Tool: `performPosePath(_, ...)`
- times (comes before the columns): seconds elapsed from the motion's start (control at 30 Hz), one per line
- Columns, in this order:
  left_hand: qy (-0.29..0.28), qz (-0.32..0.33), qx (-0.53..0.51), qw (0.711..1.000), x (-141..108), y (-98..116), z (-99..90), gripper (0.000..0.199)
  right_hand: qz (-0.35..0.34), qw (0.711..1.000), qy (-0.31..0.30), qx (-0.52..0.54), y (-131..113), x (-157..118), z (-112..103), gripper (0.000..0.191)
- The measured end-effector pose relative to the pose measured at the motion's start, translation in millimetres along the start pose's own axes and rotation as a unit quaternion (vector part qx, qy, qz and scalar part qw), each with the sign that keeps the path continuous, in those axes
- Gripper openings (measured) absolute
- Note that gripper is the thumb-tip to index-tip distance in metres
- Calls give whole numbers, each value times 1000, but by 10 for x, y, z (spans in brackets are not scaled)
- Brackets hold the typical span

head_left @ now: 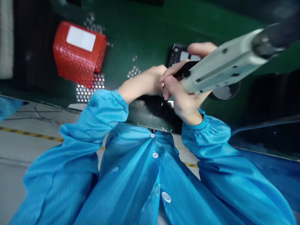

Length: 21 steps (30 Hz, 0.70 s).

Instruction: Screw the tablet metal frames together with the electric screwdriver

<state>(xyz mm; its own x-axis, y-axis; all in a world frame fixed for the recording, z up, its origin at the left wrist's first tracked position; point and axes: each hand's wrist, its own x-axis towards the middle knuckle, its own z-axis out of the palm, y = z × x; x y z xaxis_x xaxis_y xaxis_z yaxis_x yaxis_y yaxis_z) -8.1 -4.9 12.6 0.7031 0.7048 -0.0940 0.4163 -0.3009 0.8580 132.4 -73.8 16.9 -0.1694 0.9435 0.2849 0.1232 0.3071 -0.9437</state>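
Both hands meet at the middle of the green worktop [145, 34], right over its near edge, and the head camera looks steeply down past a blue smock [140, 175]. The right hand [185, 100] is wrapped around the pale grey driver tool [225, 65], fingers closed on its body, thumb up at about one o'clock; the tool slants away toward two o'clock, where a dark cable end [276, 37] leaves the picture. That long grip looks chosen to keep the tool's tip steady and pressed down. The left hand [145, 84] comes in from nine o'clock with its fingers drawn together at the tool's nose, seemingly pinching or steadying something small there, though motion blur hides what it is. Just behind the hands, at twelve o'clock, lies a black perforated part [178, 54] with a light patch on it, partly covered by the thumb, and a dark strip [150, 109] runs under the wrists along the worktop edge. At ten o'clock, well apart, sits a red bubble-wrapped box [78, 51] with a white label, and beside it a tray of small shiny pieces [90, 89], probably screws kept within easy reach of the left hand. More loose bright bits [133, 72] lie scattered between tray and hands. A yellow floor line [30, 133] shows below.
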Motion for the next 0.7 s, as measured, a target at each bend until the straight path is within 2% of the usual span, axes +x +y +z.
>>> performPosePath(0.1, 16, 6, 108, 994, -111, 214, 62, 21, -96, 991, 54, 79, -68, 124, -119, 58)
performPosePath(0.17, 40, 11, 206, 978, -269, 382, 231, 19, -146, 976, 121, 105, -111, 208, -319, 52)
performPosePath(0.2, 46, 34, 263, 963, -358, 453, 341, 23, -162, 968, 151, 114, -133, 243, -449, 50)
performPosePath(0.3, 32, 127, 373, 919, -522, 537, 636, 39, -131, 956, 249, 85, -173, 302, -874, 56)
performPosePath(0.37, 40, 121, 401, 907, -430, 467, 701, 47, -92, 946, 304, 58, -141, 320, -1105, 61)
performPosePath(0.4, 49, 107, 407, 906, -305, 399, 677, 51, -79, 938, 333, 52, -105, 328, -1186, 62)
performPosePath(0.47, 72, 78, 400, 910, 79, 221, 517, 56, -74, 923, 375, 56, -20, 342, -1276, 61)
performPosePath(0.53, 118, 24, 365, 923, 563, 22, 224, 61, -82, 913, 395, 57, 38, 347, -1290, 58)
performPosePath(0.57, 158, -25, 329, 931, 805, -72, 38, 68, -84, 915, 391, 50, 45, 345, -1283, 56)
performPosePath(0.63, 276, -115, 194, 934, 1222, -231, -384, 101, -81, 923, 375, 28, 20, 337, -1273, 54)
performPosePath(0.67, 320, -139, 108, 931, 1380, -292, -604, 105, -73, 927, 366, 16, 0, 336, -1280, 54)
performPosePath(0.7, 307, -141, 80, 938, 1500, -340, -819, 89, -65, 931, 360, 8, -14, 341, -1301, 55)
